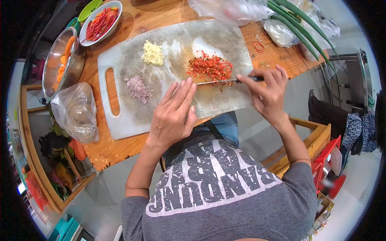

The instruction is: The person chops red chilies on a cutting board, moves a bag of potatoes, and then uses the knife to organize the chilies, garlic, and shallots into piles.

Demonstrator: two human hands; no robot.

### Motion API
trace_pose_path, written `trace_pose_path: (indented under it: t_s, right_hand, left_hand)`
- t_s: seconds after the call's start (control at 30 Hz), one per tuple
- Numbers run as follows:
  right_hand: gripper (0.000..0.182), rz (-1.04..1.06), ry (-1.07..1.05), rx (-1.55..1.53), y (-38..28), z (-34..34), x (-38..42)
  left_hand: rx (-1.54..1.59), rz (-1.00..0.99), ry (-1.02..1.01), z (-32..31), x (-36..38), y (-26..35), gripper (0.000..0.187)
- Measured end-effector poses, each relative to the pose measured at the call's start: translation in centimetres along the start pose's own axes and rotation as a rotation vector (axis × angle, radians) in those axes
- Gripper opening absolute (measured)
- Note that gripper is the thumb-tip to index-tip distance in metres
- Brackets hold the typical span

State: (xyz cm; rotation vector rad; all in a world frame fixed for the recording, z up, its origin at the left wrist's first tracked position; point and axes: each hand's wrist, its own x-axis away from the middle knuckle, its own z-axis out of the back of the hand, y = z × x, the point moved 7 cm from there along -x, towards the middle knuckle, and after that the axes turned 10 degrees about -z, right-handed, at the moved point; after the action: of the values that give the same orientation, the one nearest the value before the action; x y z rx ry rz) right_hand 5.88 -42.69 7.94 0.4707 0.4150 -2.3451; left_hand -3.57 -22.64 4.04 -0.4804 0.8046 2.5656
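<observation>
My right hand (268,90) is closed around the dark handle of a knife (217,82), whose thin blade points left across the cutting board (132,44). Fingers stretched out and held together, my left hand (175,106) rests at the tip end of the blade. Just beyond the blade lies a pile of chopped red chili (211,67), with some bits against the blade. A mound of minced garlic (153,53), pale yellow, sits on the upper left of the board. Below it is a small heap of minced shallot (137,89), pinkish purple.
A white bowl of red chilies (114,34) and a steel bowl with carrots (60,68) stand at the left. A plastic bag (76,110) with brown contents lies by the board. Green onions (297,26) and plastic bags (229,10) are at the upper right, with red rubber bands (258,47) nearby.
</observation>
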Motion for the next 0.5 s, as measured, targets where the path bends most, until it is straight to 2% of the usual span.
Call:
trace_pose_path:
  t_s: [0.2, 0.4, 0.43, 0.5]
  right_hand:
    - [0.048, 0.082, 0.024, -0.056, -0.7, 0.0, -2.4]
    - [0.048, 0.050, -0.004, -0.056, 0.5, -1.8, -1.9]
    - [0.049, -0.040, -0.076, -0.232, 1.4, -2.5, -1.9]
    - [0.048, 0.046, -0.032, -0.149, 1.1, -1.3, -2.4]
  left_hand:
    - [-0.083, 0.044, 0.036, 0.0, 0.5, -0.3, 0.052]
    - [-0.117, 0.042, 0.026, 0.1, 0.1, 0.1, 0.053]
    - [-0.097, 0.039, 0.016, -0.1, 0.2, 0.2, 0.053]
    - [-0.071, 0.047, 0.020, -0.4, 0.3, 0.1, 0.053]
